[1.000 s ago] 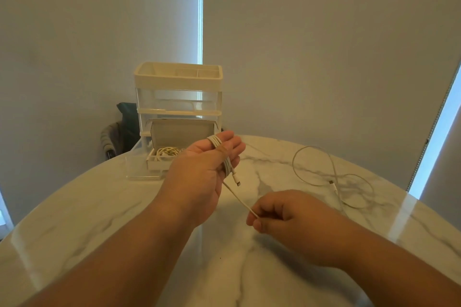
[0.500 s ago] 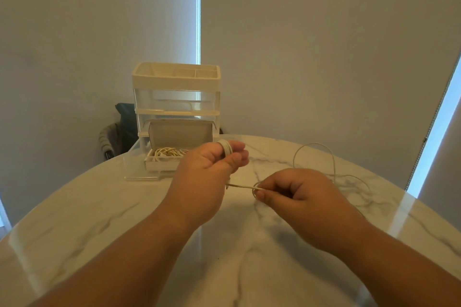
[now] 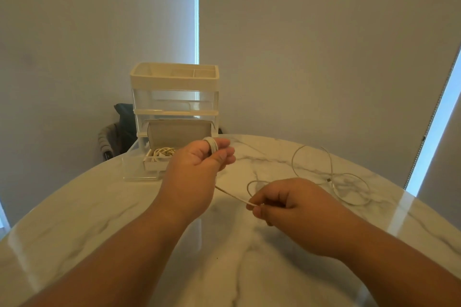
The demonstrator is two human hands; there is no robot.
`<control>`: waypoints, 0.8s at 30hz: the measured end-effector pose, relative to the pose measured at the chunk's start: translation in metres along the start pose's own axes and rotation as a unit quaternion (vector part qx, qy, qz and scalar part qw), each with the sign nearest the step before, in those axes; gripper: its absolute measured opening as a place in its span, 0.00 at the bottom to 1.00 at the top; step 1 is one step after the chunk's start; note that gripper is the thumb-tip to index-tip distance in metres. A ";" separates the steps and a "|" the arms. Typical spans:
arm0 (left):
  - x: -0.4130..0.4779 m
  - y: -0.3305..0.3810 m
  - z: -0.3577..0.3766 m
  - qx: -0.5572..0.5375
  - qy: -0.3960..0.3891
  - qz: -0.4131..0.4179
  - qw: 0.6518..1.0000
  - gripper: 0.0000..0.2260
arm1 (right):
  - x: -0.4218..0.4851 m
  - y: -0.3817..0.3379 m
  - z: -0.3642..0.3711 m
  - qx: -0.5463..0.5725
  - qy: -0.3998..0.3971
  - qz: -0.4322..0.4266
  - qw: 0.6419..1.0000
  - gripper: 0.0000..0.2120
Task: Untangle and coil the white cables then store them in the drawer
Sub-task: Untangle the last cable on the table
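item: white cable (image 3: 212, 146), looped round fingers of the curled left hand (image 3: 197, 169), held above the table; tail pinched in the right hand (image 3: 289, 203).
handling: likely best with the tail taut and turns side by side.
nearby: second cable (image 3: 331, 177) loose on marble table (image 3: 112, 219); open drawer (image 3: 142, 174) holds stored coil (image 3: 163, 151).
room: grey blinds (image 3: 299, 45) behind.

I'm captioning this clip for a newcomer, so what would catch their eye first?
Centre frame, the left hand holds a white cable coiled round its fingers while the right hand pinches its free strand. A second cable sprawls loose on the marble table at right; behind, an open drawer holds coiled cable.
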State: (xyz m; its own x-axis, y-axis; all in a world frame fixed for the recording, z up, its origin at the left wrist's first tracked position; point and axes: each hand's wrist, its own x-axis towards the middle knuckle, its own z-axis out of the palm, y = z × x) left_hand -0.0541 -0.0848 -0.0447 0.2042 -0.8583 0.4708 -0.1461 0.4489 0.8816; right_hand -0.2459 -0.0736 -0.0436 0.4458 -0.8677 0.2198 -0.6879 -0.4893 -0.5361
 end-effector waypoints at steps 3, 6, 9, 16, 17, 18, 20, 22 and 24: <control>-0.003 -0.002 0.001 0.114 -0.034 0.046 0.992 0.10 | 0.000 0.000 -0.001 0.016 0.071 -0.022 0.997 0.05; -0.004 -0.004 0.002 0.248 -0.105 0.072 0.960 0.11 | -0.001 -0.002 -0.002 0.036 0.114 -0.043 0.992 0.05; -0.007 -0.002 0.004 0.297 -0.152 0.073 0.940 0.10 | 0.000 0.000 -0.001 0.046 0.151 -0.065 0.985 0.05; -0.016 0.007 0.011 0.314 -0.243 0.065 0.916 0.15 | 0.003 0.006 -0.003 0.037 0.215 -0.078 0.973 0.08; -0.016 0.007 0.012 0.338 -0.253 0.070 0.904 0.14 | 0.003 0.007 -0.003 0.032 0.220 -0.081 0.972 0.09; -0.015 0.006 0.012 0.354 -0.262 0.073 0.895 0.13 | 0.003 0.008 -0.004 0.026 0.220 -0.081 0.972 0.09; -0.015 0.007 0.012 0.366 -0.271 0.072 0.887 0.13 | 0.004 0.009 -0.004 0.019 0.216 -0.076 0.973 0.07; -0.015 0.008 0.011 0.367 -0.269 0.077 0.887 0.13 | 0.005 0.011 -0.005 0.024 0.216 -0.067 0.974 0.05; -0.015 0.009 0.011 0.362 -0.266 0.078 0.890 0.13 | 0.006 0.012 -0.005 0.034 0.215 -0.060 0.974 0.06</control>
State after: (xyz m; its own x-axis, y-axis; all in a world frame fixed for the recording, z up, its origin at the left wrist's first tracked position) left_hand -0.0691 -0.0703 -0.0447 -0.3320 -0.8828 0.3323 -0.7576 0.4595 0.4636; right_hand -0.2550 -0.0853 -0.0445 0.2304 -0.7684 0.5970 -0.5991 -0.5955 -0.5353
